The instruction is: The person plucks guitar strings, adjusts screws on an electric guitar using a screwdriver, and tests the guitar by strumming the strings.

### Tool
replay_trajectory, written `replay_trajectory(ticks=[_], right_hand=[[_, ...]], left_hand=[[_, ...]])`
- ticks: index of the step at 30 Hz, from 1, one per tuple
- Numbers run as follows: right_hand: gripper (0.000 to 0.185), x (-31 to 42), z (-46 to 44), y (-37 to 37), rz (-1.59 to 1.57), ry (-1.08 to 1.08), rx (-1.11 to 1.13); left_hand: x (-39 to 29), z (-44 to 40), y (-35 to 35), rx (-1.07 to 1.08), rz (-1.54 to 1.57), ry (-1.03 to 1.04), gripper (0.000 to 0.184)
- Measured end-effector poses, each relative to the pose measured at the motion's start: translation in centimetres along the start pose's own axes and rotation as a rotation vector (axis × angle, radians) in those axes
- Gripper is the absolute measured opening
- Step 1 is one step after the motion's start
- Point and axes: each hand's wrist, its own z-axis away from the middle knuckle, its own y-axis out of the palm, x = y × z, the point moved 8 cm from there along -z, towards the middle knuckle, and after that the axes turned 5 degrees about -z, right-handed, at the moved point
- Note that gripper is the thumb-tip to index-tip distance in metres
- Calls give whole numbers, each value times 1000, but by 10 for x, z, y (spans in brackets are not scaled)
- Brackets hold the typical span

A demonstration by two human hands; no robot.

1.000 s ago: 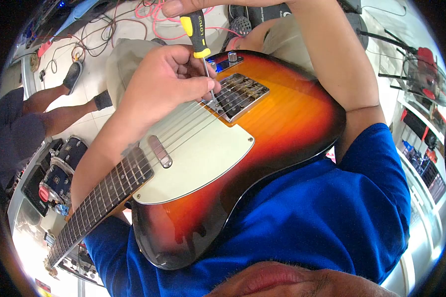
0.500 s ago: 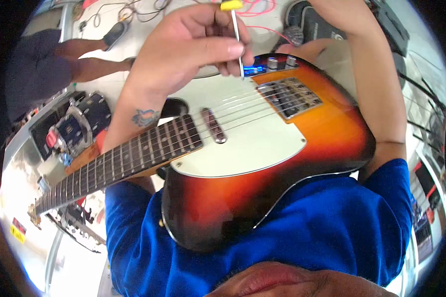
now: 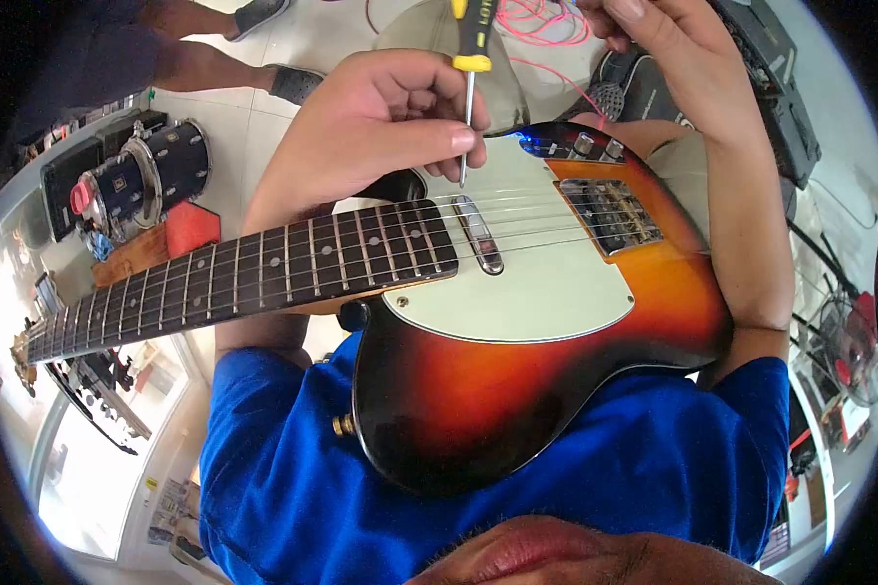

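A sunburst electric guitar (image 3: 517, 390) with a white pickguard (image 3: 546, 302) lies across my lap, neck to the left. My left hand (image 3: 400, 127) pinches the metal shaft of a screwdriver (image 3: 473, 44) between thumb and fingers. Its yellow-and-black handle points up and is cut off by the top edge. The screwdriver's tip is above the strings, near the neck pickup (image 3: 478, 236). At the upper right, my right hand (image 3: 668, 39) is raised beyond the control knobs (image 3: 582, 144), fingers curled with the thumb against them; what they hold, if anything, is unclear.
Blue drums (image 3: 151, 175) stand on the floor at left, near another person's legs (image 3: 210, 63). A pink cable (image 3: 546, 24) lies coiled ahead. Black cases (image 3: 780, 117) and a fan (image 3: 849, 341) are at right.
The view has shifted, and the guitar appears farther right. The screwdriver tip has moved from near the controls to near the neck pickup. More of my right hand shows.
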Motion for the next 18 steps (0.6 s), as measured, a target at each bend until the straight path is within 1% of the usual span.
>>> replay_trajectory(ticks=[3,6,9,12,18], right_hand=[[32,3,4,-2,42,22,-104],[33,-2,0,-9,72,38,-46],[32,-1,1,-10,91,47,-75],[32,0,2,-7,45,40,-62],[31,5,1,-8,101,40,-54]], left_hand=[[3,-2,2,52,-49,29,16],[2,-2,4,86,-59,24,16],[3,-2,6,100,-46,33,17],[2,-1,5,103,-60,23,18],[1,-1,4,87,-69,-2,19]])
